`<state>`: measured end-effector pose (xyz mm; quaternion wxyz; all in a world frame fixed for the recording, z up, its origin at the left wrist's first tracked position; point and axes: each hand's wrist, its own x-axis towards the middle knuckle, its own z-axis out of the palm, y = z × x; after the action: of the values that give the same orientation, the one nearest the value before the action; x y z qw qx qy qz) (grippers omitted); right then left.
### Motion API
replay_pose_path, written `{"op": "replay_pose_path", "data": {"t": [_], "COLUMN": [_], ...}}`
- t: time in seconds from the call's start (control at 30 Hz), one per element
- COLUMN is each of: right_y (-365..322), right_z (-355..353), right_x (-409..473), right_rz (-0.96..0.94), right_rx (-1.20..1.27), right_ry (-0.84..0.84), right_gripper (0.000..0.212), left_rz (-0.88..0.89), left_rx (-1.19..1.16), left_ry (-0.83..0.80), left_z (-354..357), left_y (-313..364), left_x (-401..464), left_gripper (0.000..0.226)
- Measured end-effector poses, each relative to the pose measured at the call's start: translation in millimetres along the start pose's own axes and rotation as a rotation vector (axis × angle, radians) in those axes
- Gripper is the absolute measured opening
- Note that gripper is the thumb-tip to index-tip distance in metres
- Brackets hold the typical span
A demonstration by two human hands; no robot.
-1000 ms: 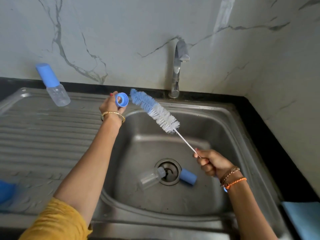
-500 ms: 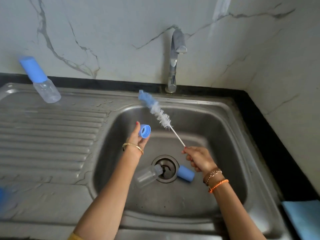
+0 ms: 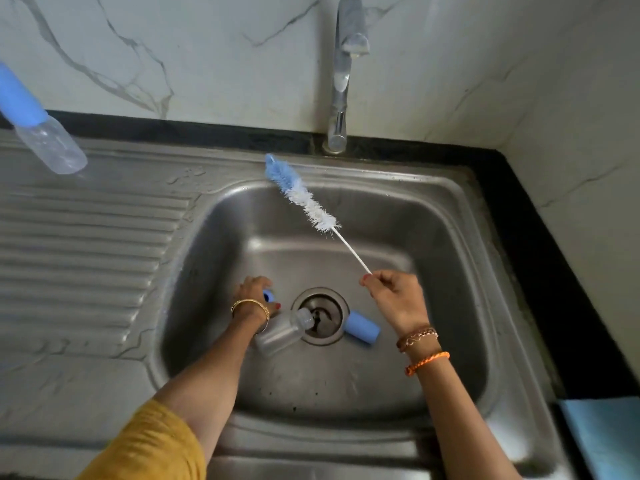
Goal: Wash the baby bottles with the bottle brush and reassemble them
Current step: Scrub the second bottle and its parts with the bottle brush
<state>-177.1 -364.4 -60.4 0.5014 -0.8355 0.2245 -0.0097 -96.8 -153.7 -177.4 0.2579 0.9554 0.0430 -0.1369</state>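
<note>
My left hand (image 3: pixel 252 289) is low in the steel sink basin (image 3: pixel 433 244), closed around a small blue bottle ring (image 3: pixel 268 296) near the basin floor. Just below that hand, an open clear bottle (image 3: pixel 282 332) lies on its side with its neck over the drain (image 3: pixel 320 315). A blue cap (image 3: pixel 362 329) lies right of the drain. My right hand (image 3: pixel 394 296) pinches the thin white handle of the bottle brush (image 3: pixel 301 195), whose blue and white bristles point up and left above the basin. An assembled capped bottle (image 3: pixel 41 129) stands at the back left of the drainboard.
The tap (image 3: pixel 343 64) rises from the back rim, with no water running. A ribbed drainboard (image 3: pixel 79 244) fills the left side. Marble walls close the back and the right. A blue cloth (image 3: pixel 602 441) lies at the right front corner.
My left hand came down from the sink's back left rim to the basin floor with the blue ring. My right hand and the brush shifted slightly. The view moved closer.
</note>
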Motion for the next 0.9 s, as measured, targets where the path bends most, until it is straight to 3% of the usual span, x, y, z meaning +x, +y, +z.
{"op": "replay_pose_path", "data": {"t": [0.13, 0.23, 0.3, 0.4, 0.5, 0.9], "right_y": [-3.8, -10.5, -15.2, -19.3, -18.3, -14.3], "right_z": [-3.9, -7.1, -5.6, -2.9, -7.2, -8.7], "right_x": [-4.6, -10.8, -12.9, -16.2, -16.7, -11.8], "right_rz": [-0.003, -0.034, -0.045, -0.057, -0.056, -0.067], "right_rx": [-0.087, -0.197, -0.237, -0.285, -0.334, -0.349], "right_ry": [0.044, 0.107, 0.12, 0.117, 0.131, 0.174], "right_gripper": [0.019, 0.024, 0.025, 0.026, 0.026, 0.027], "left_rz": [-0.046, 0.187, 0.289, 0.403, 0.38, 0.337], "left_rx": [0.098, -0.046, -0.054, 0.356, 0.659, 0.551], "left_ry": [0.051, 0.169, 0.008, -0.261, -0.339, -0.353], "left_z": [-9.5, -13.7, -13.0, -0.6, 18.6, 36.4], "left_y": [22.0, 46.6, 66.7, 95.7, 107.0, 99.7], "left_x": [3.0, 5.7, -0.1, -9.8, -14.6, -9.4], "left_gripper": [0.046, 0.036, 0.03, 0.03, 0.037, 0.031]}}
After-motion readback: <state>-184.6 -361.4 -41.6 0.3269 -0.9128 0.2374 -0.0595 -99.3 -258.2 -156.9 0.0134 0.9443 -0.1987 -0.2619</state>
